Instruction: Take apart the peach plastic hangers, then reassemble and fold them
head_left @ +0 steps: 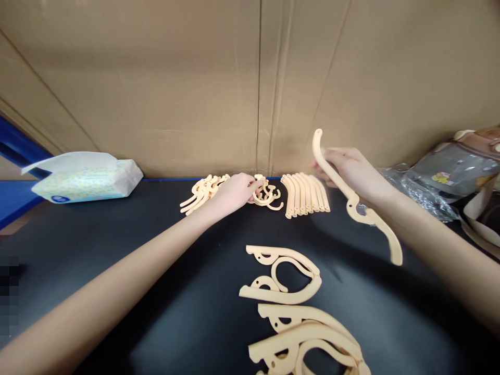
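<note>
My right hand [347,169] is closed round a long curved peach plastic hanger arm [353,200], holding it raised above the black table [156,271]. My left hand [236,190] reaches to the table's far edge and pinches a hook-shaped piece in a small pile of hooks [269,197]. Left of that hand lies a heap of curved arm pieces [199,194]. Between my two hands a neat row of straight arm pieces [304,194] lies side by side. Folded assembled hangers [285,276] lie near me, with more [308,344] at the bottom edge.
A brown cardboard wall [250,83] stands behind the table. A soft pack of tissues [84,177] lies at the back left. Clear plastic bags [441,177] and more peach parts [482,208] sit at the right edge.
</note>
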### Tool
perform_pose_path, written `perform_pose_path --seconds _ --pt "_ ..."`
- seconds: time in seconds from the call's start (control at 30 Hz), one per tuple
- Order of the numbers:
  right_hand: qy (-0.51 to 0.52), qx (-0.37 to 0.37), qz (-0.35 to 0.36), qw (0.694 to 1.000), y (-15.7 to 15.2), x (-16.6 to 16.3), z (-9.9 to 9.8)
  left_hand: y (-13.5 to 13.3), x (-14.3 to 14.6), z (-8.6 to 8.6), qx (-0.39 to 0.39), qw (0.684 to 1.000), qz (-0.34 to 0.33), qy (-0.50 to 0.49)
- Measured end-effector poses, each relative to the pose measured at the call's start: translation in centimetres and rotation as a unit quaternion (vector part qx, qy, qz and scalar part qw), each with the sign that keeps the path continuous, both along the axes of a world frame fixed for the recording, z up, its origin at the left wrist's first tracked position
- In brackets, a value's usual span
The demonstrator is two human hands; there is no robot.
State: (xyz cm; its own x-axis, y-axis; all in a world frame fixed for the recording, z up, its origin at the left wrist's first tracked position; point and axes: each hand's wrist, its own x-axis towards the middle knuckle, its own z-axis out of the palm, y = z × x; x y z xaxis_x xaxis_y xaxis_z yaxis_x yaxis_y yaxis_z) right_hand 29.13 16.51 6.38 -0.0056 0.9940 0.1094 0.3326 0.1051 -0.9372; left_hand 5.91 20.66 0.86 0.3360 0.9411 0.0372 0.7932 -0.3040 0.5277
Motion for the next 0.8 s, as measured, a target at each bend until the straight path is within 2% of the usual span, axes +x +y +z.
perform_pose_path --seconds 0.13,0.23,0.27,0.33,0.37,0.4,0.47,0.5,0.57,0.67,0.73,0.8 --pt "0.057 0.017 -0.019 0.998 0.0 -0.5 -0.4 -0.6 0.3 0.8 0.041 0.997 0.070 -0.015" --pt "0.069 0.066 -0.022 0.995 0.0 -0.7 -0.6 -1.8 0.3 1.6 0.058 0.994 0.073 -0.055" --pt "0.065 0.081 -0.023 0.994 0.1 -0.7 -0.7 -2.2 0.3 1.9 0.043 0.995 0.055 -0.077" --pt "0.059 0.104 -0.035 0.992 0.2 -0.6 -0.8 -3.2 0.4 2.6 -0.066 0.984 -0.013 -0.168" --pt "0.054 0.118 -0.042 0.991 0.2 -0.5 -0.9 -3.7 0.4 2.8 -0.148 0.961 -0.051 -0.230" --pt "0.039 0.133 -0.044 0.989 0.1 -0.4 -0.9 -4.2 0.5 3.0 -0.233 0.924 -0.069 -0.296" --pt "-0.034 0.156 -0.021 0.987 0.0 -0.1 -0.7 -5.1 0.8 3.2 -0.348 0.844 -0.037 -0.406" --pt "-0.097 0.164 0.001 0.982 -0.2 0.1 -0.6 -5.4 1.1 3.2 -0.363 0.823 0.006 -0.437" --pt "-0.260 0.180 0.033 0.948 -0.6 0.4 -0.2 -5.9 1.6 3.1 -0.360 0.800 0.074 -0.475" --pt "-0.487 0.209 0.011 0.848 -1.2 0.5 0.2 -6.3 2.3 2.9 -0.348 0.780 0.097 -0.511" --pt "-0.587 0.217 -0.006 0.780 -1.6 0.1 0.0 -6.6 2.6 2.9 -0.347 0.769 0.098 -0.527" --pt "-0.636 0.233 0.025 0.735 -2.0 -0.5 -0.4 -7.1 2.8 2.9 -0.350 0.768 0.089 -0.529"
